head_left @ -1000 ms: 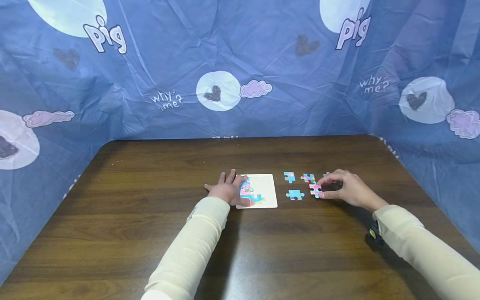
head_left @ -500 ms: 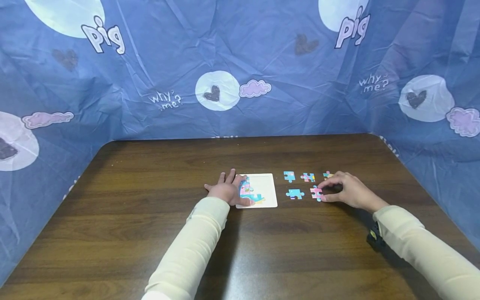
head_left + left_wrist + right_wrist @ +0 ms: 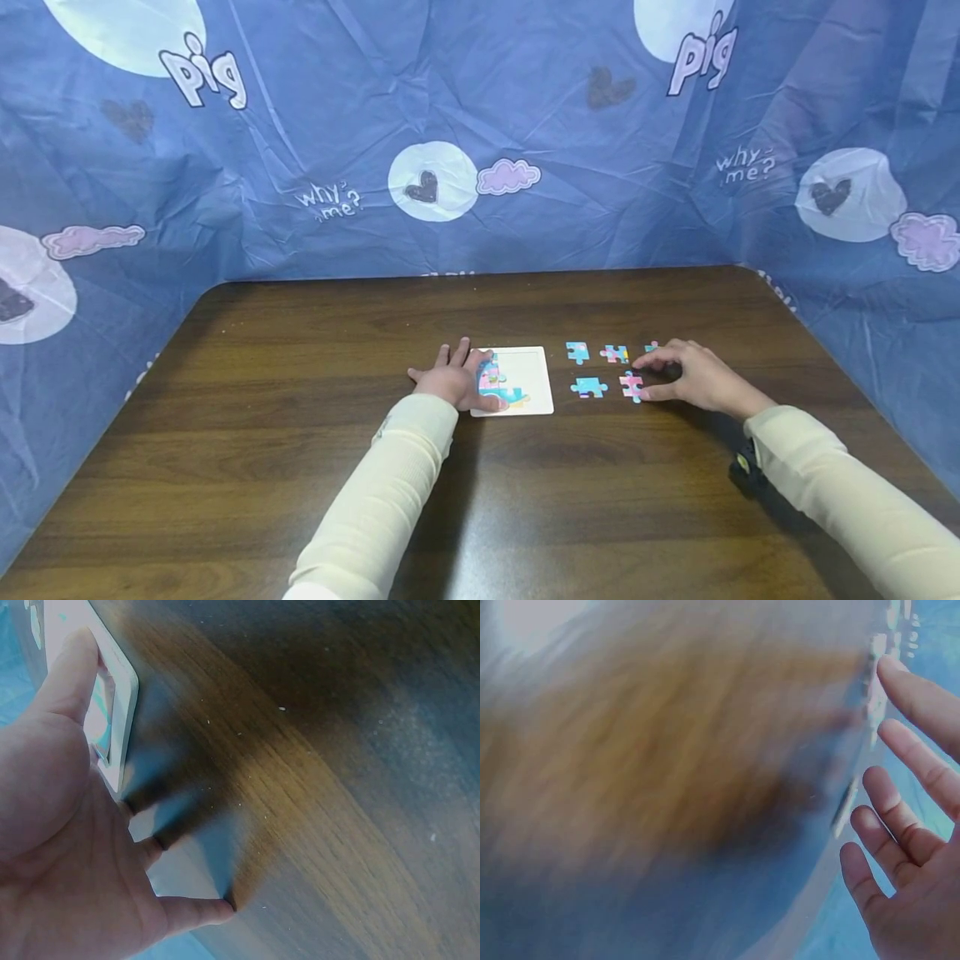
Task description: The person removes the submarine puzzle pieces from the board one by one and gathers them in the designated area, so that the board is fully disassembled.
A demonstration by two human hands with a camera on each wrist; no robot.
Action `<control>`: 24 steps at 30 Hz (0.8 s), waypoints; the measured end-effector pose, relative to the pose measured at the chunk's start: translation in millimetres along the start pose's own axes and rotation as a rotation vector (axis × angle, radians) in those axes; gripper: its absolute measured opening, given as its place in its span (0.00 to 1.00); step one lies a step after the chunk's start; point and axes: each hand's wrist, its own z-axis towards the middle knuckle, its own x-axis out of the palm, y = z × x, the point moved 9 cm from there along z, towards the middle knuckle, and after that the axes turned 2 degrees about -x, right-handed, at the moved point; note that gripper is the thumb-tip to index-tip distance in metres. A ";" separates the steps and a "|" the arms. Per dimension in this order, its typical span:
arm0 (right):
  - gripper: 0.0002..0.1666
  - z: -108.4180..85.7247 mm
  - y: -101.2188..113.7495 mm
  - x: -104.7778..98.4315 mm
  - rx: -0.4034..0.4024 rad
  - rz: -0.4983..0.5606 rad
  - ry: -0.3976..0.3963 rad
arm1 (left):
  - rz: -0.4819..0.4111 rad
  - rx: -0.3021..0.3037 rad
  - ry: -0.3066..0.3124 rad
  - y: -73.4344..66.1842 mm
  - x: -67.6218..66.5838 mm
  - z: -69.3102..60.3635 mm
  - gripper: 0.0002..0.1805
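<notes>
My left hand (image 3: 448,387) lies spread over the left side of a white square puzzle board (image 3: 531,375), with thumb and index finger on it. Joined pink and blue pieces (image 3: 492,379) show in the board beside that hand, partly hidden. At the right, my right hand (image 3: 699,379) is at a loose pink puzzle piece (image 3: 632,387), which lies on the table. Its thumb is at the piece's right edge and its index finger near the upper edge, with a gap between them. In the right wrist view the fingers of the right hand (image 3: 907,840) are spread.
Between the board and right hand lie two blue pieces (image 3: 577,352) (image 3: 588,387). A pink and blue piece (image 3: 614,354) lies behind the pink one. Another piece (image 3: 651,347) is partly hidden by the right hand. A blue printed cloth (image 3: 480,233) hangs behind the brown table (image 3: 300,467).
The pink piece has turned slightly and shifted a little toward the near edge, and now lies flat. My right hand's fingers have loosened around it. My left hand has stayed on the board.
</notes>
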 end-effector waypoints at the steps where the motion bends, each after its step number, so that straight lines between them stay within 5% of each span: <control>1: 0.24 1.2 1.1 -0.6 0.004 0.014 -0.003 | 0.000 -0.001 0.002 -0.2 -0.8 -1.6 0.51; 9: 0.21 13.5 23.0 5.0 0.010 0.203 -0.024 | 0.002 0.004 -0.018 -3.7 -7.1 -12.3 0.47; 15: 0.22 28.3 49.3 22.5 0.022 0.270 0.016 | -0.003 -0.010 -0.004 -10.5 -17.7 -32.3 0.46; 19: 0.22 38.7 67.7 35.7 0.002 0.271 0.038 | 0.001 -0.010 -0.010 -10.7 -18.4 -32.2 0.46; 24: 0.21 49.7 87.8 53.2 -0.009 0.280 0.072 | 0.014 -0.019 -0.017 -4.1 -8.2 -14.8 0.49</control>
